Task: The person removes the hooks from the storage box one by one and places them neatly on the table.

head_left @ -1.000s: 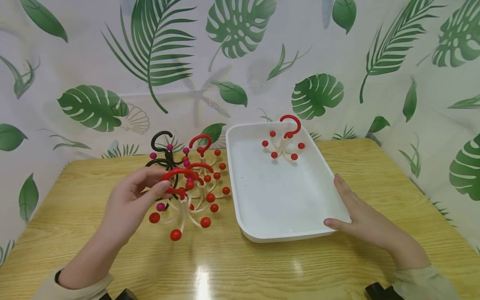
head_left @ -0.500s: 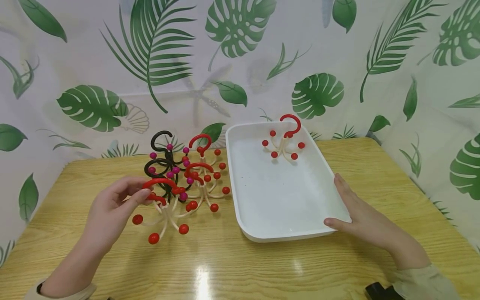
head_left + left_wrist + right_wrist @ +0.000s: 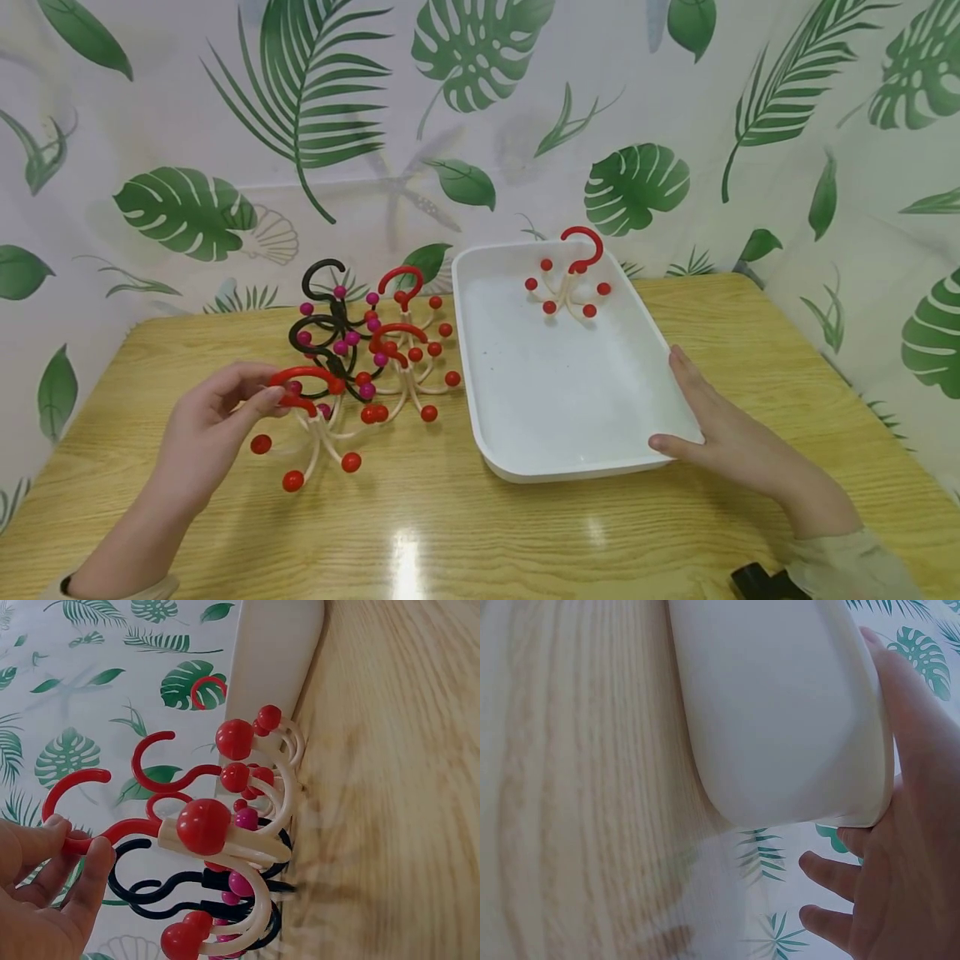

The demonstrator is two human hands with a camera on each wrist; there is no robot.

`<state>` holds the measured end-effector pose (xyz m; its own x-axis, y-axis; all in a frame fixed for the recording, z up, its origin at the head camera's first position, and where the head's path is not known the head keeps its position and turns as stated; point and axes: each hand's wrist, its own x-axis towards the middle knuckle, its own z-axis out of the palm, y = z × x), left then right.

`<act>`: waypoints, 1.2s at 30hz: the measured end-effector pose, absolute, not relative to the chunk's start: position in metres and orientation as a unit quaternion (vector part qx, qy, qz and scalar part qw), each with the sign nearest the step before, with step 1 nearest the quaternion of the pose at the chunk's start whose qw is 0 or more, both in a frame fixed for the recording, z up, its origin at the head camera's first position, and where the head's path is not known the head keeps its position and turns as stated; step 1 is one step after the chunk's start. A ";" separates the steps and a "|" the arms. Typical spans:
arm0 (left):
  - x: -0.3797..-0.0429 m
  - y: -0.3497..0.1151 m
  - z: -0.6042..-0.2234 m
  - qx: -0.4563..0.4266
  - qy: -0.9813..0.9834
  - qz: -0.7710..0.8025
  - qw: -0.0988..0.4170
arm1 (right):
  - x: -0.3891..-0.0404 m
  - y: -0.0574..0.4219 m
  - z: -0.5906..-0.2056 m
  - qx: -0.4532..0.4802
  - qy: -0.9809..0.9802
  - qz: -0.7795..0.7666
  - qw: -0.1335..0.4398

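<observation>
Head view: left hand pinches a red-topped hook beside a white tray

Toward the near left edge of the group on the desk (image 3: 480,533), the left hand (image 3: 197,429) pinches the red curve of a hook rack (image 3: 318,427) between thumb and fingers. Cream arms fan out below the curve, each ending in a red ball; whether those balls touch the wood, I cannot tell.

Just behind stand two black racks with magenta balls, the rear black rack (image 3: 339,313) and the front black rack (image 3: 337,364). Close by on their right are two more of the red-and-cream kind, the rear red rack (image 3: 406,308) and the front red rack (image 3: 407,377); arms overlap from this angle.

The white tray (image 3: 558,400) sits right of the group. One more red-topped piece, the tray rack (image 3: 567,290), is inside at the far end, upright, its red curve reaching above the rim.

The right hand (image 3: 738,442) spans the tray's near right corner, fingers spread and fairly straight, the thumb against the rim; the right wrist view shows two fingers clear of the wall. Behind everything hangs a leaf-patterned backdrop (image 3: 525,187).
</observation>
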<state>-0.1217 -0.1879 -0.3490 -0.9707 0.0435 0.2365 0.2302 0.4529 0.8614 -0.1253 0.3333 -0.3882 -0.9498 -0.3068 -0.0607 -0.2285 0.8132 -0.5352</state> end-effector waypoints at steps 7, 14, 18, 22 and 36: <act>-0.123 -0.192 -0.356 -0.075 -0.844 -0.526 0.070 | -0.125 0.334 -0.388 -0.141 0.948 -0.275 0.074; -0.126 -0.194 -0.362 -0.067 -0.845 -0.526 0.064 | -0.125 0.333 -0.388 -0.142 0.947 -0.280 0.073; -0.126 -0.194 -0.364 -0.059 -0.847 -0.525 0.061 | -0.125 0.333 -0.388 -0.141 0.947 -0.280 0.075; -0.126 -0.194 -0.365 -0.058 -0.849 -0.522 0.058 | -0.125 0.332 -0.387 -0.138 0.946 -0.282 0.079; -0.124 -0.201 -0.372 -0.068 -0.827 -0.555 0.061 | -0.125 0.332 -0.387 -0.137 0.946 -0.283 0.082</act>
